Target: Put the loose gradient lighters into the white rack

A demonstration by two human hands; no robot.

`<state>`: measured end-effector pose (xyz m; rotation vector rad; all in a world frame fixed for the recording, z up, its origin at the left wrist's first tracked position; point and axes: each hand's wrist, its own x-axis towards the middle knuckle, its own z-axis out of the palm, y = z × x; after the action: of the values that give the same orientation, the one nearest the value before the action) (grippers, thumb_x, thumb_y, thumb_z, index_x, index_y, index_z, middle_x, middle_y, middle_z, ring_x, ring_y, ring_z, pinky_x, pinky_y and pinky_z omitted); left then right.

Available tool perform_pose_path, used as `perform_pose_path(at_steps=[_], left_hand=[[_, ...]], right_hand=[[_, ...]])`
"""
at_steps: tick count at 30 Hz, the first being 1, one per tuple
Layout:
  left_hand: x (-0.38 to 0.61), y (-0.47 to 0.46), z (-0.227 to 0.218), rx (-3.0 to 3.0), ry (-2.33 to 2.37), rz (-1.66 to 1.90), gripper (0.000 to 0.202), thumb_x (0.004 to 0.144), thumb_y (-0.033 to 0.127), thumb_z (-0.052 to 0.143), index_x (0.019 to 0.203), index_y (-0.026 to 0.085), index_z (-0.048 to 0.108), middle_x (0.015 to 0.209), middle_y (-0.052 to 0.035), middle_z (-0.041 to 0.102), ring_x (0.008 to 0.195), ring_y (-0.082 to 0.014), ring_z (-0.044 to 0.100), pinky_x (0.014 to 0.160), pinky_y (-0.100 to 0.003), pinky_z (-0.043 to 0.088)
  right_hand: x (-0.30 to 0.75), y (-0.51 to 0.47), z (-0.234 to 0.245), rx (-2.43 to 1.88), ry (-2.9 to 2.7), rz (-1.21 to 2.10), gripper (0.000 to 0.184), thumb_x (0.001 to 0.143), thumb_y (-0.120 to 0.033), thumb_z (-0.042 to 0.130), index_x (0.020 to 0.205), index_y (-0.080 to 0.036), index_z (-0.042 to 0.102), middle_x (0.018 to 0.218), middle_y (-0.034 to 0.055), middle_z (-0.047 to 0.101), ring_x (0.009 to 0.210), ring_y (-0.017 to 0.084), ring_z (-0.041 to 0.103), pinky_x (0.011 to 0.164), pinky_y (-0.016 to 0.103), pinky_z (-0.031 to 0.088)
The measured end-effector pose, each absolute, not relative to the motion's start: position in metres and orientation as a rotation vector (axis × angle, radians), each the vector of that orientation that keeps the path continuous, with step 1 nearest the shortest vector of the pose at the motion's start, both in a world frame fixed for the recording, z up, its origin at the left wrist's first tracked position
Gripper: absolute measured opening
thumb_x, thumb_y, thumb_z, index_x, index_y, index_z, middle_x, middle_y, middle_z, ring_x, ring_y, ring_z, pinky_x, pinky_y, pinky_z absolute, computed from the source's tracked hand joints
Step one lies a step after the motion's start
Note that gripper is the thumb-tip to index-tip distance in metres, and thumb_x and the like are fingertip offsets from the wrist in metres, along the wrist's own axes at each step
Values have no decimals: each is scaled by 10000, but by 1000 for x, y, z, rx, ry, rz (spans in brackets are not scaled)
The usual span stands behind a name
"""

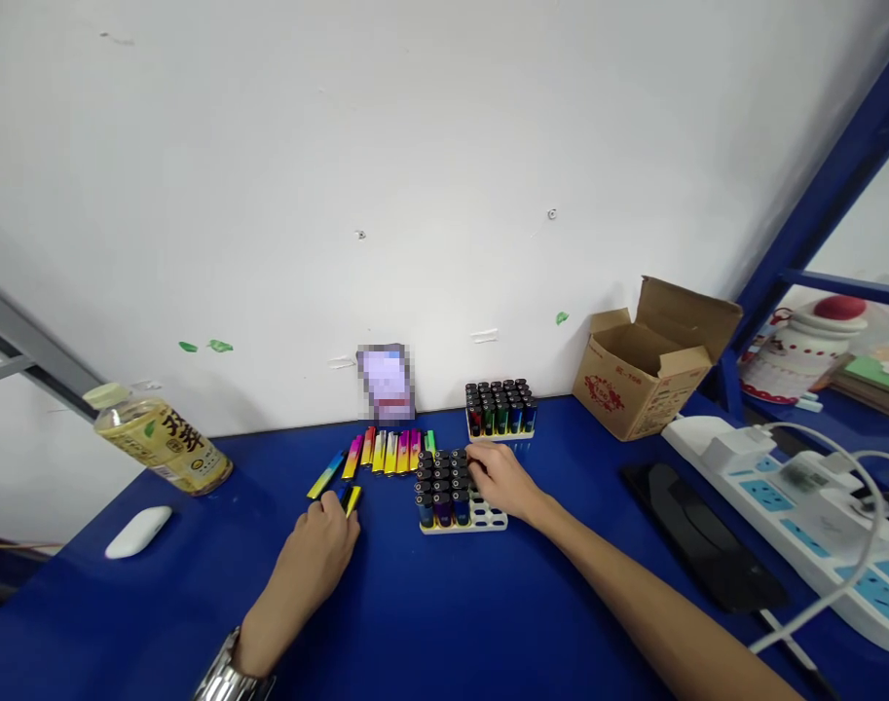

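Observation:
My left hand (319, 550) lies on the blue table (429, 623) with its fingers closed around a yellow and blue lighter (351, 499). A row of several rainbow-coloured lighters (386, 451) lies just beyond it. My right hand (503, 480) rests on a white tray (464, 521) partly filled with upright black-capped lighters (442, 482), fingers at the tray's right side; whether it grips a lighter is hidden. A second tray full of lighters (500, 409) stands behind, near the wall.
An open cardboard box (648, 365) stands at the back right. A white power strip (795, 511) with cables and a black flat object (699, 535) lie on the right. A tea bottle (159, 438) and a white mouse (138, 532) lie on the left. A blurred card (386, 382) leans on the wall.

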<state>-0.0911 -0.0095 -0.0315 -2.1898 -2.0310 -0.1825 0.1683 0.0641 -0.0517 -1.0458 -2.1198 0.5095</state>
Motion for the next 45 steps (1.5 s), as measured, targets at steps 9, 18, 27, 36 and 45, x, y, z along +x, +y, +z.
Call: perform_pose_path(at_steps=[9,18,27,36,45], left_hand=[[-93,-3,-19,-2317,-2569,-428,241,905,296,258,980,161,442,615,-26,579,564,-204,596,552,-288,415],[-52,-24,34,-2669,-2284,-1211,360,868,480,408,1085,212,510,630,36,547,557,-161,500,519,-259,385],[-25,-20,31,-2462,-2374,-1905,336,826,495,524,985,201,565,771,-24,639,666,-178,563,598,-282,435],[-47,15,4,-2230,-2112,-2367,366,818,513,544,965,178,536,819,-12,594,687,-133,516,608,-266,415],[-52,20,-38,-2066,-2372,-2326,352,793,552,550,792,202,510,596,57,460,558,-117,442,561,-253,387]], right_hand=[[154,52,-51,-1221,-2139,415,218,758,-15,381,671,-195,466,682,26,520,625,163,482,576,265,337],[140,32,-25,-577,-1841,63,297,787,-277,481,1048,-146,535,986,126,564,916,259,526,780,428,449],[147,37,-16,-448,-2089,-313,194,909,-252,491,1018,-139,605,817,94,655,796,215,568,700,361,444],[158,58,-46,-837,-1402,784,221,927,-310,451,1113,-197,487,822,56,686,745,181,644,701,337,527],[159,67,-51,-860,-1095,1176,258,756,-366,538,585,-203,433,448,-77,360,393,68,304,394,211,263]])
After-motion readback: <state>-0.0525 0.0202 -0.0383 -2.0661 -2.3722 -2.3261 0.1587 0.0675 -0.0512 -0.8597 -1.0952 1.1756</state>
